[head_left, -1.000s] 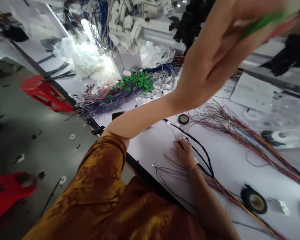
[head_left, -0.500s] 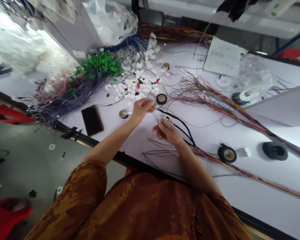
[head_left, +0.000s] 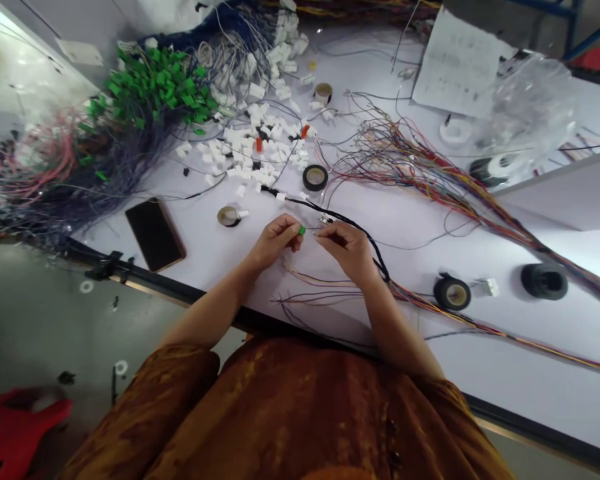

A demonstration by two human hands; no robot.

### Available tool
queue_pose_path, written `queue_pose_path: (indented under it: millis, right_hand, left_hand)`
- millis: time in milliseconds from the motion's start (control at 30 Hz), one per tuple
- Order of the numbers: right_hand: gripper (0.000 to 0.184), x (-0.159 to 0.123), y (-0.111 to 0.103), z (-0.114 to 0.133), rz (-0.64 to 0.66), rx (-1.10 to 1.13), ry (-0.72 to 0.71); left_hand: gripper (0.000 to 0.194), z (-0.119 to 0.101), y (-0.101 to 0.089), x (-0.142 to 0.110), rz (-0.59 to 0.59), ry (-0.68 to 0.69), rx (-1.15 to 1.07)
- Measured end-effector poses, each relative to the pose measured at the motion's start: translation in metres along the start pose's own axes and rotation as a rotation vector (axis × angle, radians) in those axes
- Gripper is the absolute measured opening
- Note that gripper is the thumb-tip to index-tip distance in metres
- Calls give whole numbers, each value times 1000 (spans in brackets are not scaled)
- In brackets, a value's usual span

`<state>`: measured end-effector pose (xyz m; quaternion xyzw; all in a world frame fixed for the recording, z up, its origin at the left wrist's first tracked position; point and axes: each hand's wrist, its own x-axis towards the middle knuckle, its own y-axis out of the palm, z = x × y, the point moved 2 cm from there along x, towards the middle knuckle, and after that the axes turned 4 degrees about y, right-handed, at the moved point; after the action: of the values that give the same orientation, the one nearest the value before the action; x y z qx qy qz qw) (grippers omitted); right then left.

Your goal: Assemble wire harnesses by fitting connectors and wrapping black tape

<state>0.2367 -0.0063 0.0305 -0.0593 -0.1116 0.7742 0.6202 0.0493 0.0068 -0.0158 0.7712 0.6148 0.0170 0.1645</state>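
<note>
My left hand point(head_left: 275, 241) is closed in a pinch on a small green connector point(head_left: 302, 231) just above the white table point(head_left: 330, 220). My right hand point(head_left: 347, 248) is closed on thin wire ends beside the connector, and the two hands nearly touch. A black sleeved wire harness point(head_left: 353, 230) runs from white plugs past my right hand and joins a long bundle of coloured wires point(head_left: 480, 327) going right. Loose thin wires point(head_left: 320, 297) lie under my wrists near the table edge.
A dark phone point(head_left: 155, 233) lies at the left. Tape rolls point(head_left: 315, 177) point(head_left: 452, 293) point(head_left: 228, 216) point(head_left: 544, 281) are scattered about. White connectors point(head_left: 253, 157), green connectors on purple wires point(head_left: 155, 87), a coloured wire tangle point(head_left: 415, 167), a paper sheet point(head_left: 457, 63) and a clear bag point(head_left: 530, 113) fill the back.
My left hand came down from close to the camera with the green connector and now meets my right hand at the wire ends. The view tilted down onto the table.
</note>
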Motion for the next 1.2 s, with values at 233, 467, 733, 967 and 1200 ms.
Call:
queue_pose_path:
  millis: [233,467,733,967,1200]
  right_hand:
    - [16,-3,13,-11,-69,-489,-107]
    - [18,-5,14,-10,-36,-547,-103]
    - [13,-4,11,-11,-48,-268,-145]
    - [7,-11,14,-15,1,-220,-91]
    - [5,-12,18,-18,-65,-172,-72]
  left_hand:
    - [32,-1,-5,-1,39,-38,-18]
    - [32,-6,-3,-3,58,-70,-48]
    - [27,0,-7,-3,52,-159,-188]
    - [26,0,-9,1,-43,-229,-260]
    - [22,-4,-8,2,-92,-219,-254]
